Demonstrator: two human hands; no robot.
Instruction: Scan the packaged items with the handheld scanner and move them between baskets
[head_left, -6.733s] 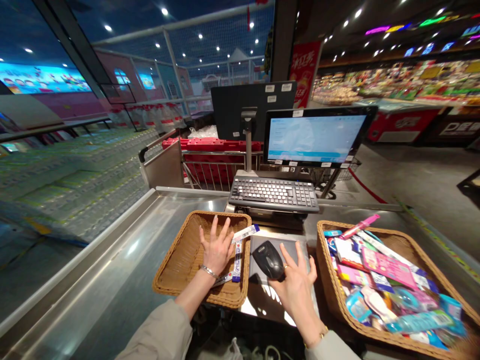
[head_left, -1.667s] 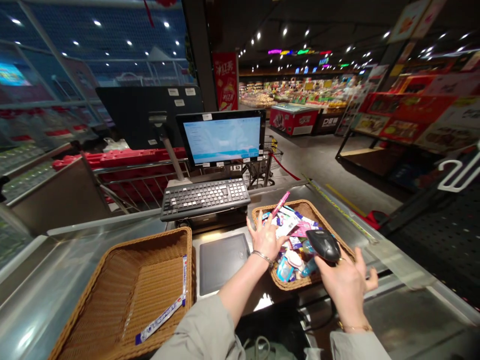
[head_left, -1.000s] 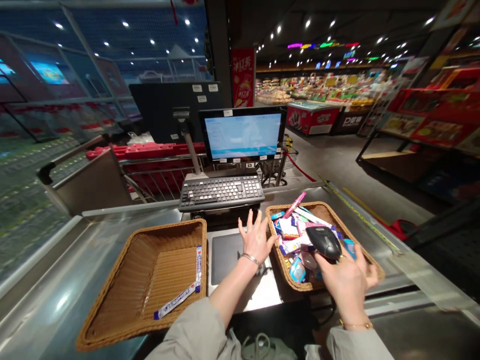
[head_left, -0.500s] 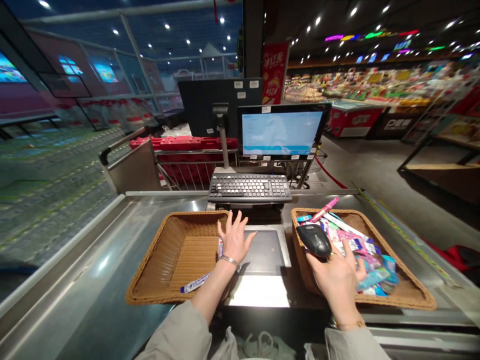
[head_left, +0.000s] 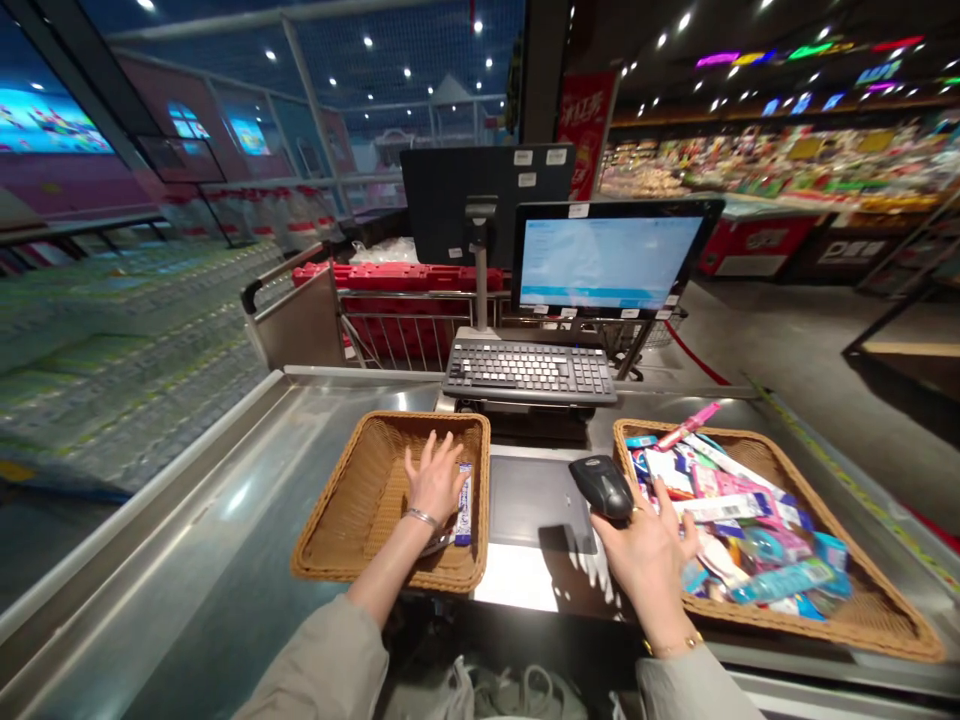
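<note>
My left hand (head_left: 433, 485) is over the left wicker basket (head_left: 328, 510), its fingers spread. Beside it a blue-and-white wrapped bar (head_left: 464, 505) lies along that basket's right wall. Another item lies partly hidden beneath my wrist. In my right hand (head_left: 651, 550) is a black handheld barcode scanner (head_left: 602, 487), above the left rim of the right wicker basket (head_left: 892, 600). That basket holds a heap of small packets in bright wrappers, with a pink stick-shaped pack (head_left: 688, 426) poking over the back rim.
Between the baskets a dark flat panel (head_left: 534, 500) is set into the metal counter (head_left: 247, 520). Behind it stand a keyboard (head_left: 531, 370) and a lit monitor (head_left: 611, 262). A metal cart with red crates (head_left: 405, 278) is beyond the counter.
My left hand has moved left from the left basket's right rim to over its inside. My right hand has carried the scanner left, off the heap of packets. The view has turned left.
</note>
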